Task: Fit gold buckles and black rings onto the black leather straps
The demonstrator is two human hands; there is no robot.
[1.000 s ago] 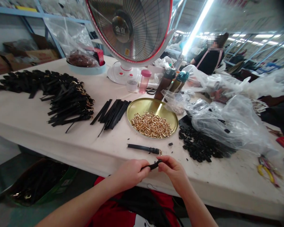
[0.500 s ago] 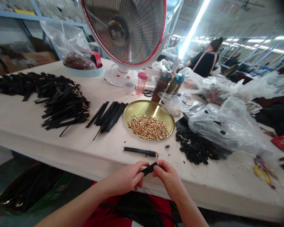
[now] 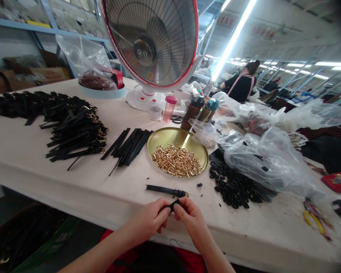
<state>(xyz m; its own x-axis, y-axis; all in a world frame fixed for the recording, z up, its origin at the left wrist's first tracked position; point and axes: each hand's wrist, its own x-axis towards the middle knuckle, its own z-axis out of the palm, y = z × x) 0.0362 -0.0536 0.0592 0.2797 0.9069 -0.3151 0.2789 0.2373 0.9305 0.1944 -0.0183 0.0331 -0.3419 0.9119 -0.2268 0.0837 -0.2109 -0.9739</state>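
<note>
- The pale tabletop (image 3: 127, 182) is covered at its left by a heap of black buckled straps (image 3: 76, 132).
- Loose black strips (image 3: 134, 148) are laid side by side between that heap and a round gold-coloured tray (image 3: 170, 137).
- A single black strap (image 3: 165, 190) is set near the front edge, before the tray.
- Small black loops (image 3: 233, 191) are heaped right of the tray, partly covered by a clear plastic bag (image 3: 264, 159).
- A yellow-handled tool (image 3: 313, 223) is placed near the right end.
- Toward the back are stood a blue round tray (image 3: 102, 93), a fan (image 3: 159, 45), a small clear tub (image 3: 155, 113), a pink-lidded bottle (image 3: 169, 110) and two dark bottles (image 3: 191, 113).
</note>
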